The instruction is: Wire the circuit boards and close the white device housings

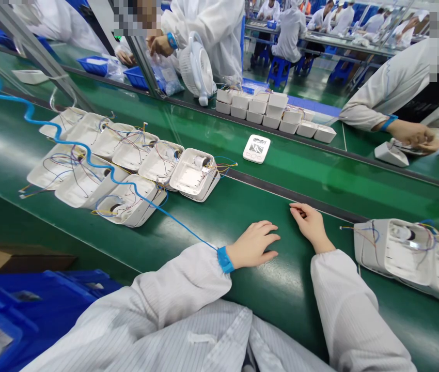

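My left hand [253, 244] rests over the green table [204, 235], fingers spread and holding nothing, a blue band around its wrist. To its right, my right hand [309, 223] has its fingers curled together near the dark strip; whatever may be between them is hidden. White housings with coloured wires lie in rows at the left, the closest one being a housing [195, 173] up and left of my left hand. More white housings [405, 248] stand right of my right hand. A white device with a printed face [257, 149] lies beyond the strip.
A blue coiled cord [83, 147] crosses the left housings to my wrist band. Behind the belt stand a white fan [197, 70] and stacked white housings [271, 111]. A person's hands [417, 137] hold a part at the right. Blue crates [49, 305] sit at lower left.
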Demonstrator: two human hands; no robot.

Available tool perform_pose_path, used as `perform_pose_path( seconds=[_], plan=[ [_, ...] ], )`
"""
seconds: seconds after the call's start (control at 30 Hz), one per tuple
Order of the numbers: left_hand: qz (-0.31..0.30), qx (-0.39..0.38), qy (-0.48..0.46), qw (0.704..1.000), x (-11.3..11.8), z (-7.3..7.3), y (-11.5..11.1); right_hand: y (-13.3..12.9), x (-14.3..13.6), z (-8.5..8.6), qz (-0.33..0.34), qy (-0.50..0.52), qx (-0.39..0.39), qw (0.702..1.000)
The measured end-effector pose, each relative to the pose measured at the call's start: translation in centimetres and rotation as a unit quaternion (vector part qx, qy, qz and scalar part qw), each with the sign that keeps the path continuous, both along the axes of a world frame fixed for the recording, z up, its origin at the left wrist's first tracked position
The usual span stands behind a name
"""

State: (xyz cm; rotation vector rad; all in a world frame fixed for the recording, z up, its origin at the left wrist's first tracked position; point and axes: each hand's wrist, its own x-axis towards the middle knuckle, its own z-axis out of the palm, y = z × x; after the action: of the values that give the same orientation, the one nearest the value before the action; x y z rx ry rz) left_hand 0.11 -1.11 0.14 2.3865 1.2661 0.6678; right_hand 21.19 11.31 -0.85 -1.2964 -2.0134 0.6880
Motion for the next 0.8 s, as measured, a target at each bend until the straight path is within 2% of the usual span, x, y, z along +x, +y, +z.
perform_pose_path(
  seconds=[0.8],
  plan=[
    [0.004,-0.008,-0.005,1.0,0.09,0.18,-0.09,0.05,0.04,-0.12,0.002,0.001,0.001,1.0]
  ],
)
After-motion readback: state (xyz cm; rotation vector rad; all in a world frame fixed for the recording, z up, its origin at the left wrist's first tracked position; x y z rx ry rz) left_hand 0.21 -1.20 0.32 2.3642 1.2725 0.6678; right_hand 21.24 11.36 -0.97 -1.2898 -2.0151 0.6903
